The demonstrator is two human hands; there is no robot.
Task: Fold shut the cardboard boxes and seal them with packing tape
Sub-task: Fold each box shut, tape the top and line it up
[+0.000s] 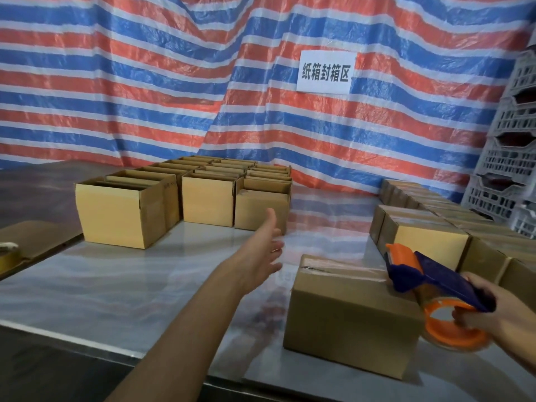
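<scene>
A closed cardboard box (342, 314) lies on the table in front of me, with clear tape running along its top seam. My right hand (493, 311) grips a blue and orange tape dispenser (429, 288), whose front end rests on the box's right top edge. My left hand (268, 253) is stretched out over the table with straight fingers, holding nothing, just short of the nearest unsealed box (261, 207). Several unsealed boxes (121, 216) with upright flaps stand in rows at the back left.
Several sealed boxes (429, 236) are packed in rows at the right. Grey plastic crates (504, 175) are stacked at the far right. A tape roll (8, 250) lies on flat cardboard at the left edge. A striped tarp with a paper sign (326, 71) hangs behind the shiny table (145, 280).
</scene>
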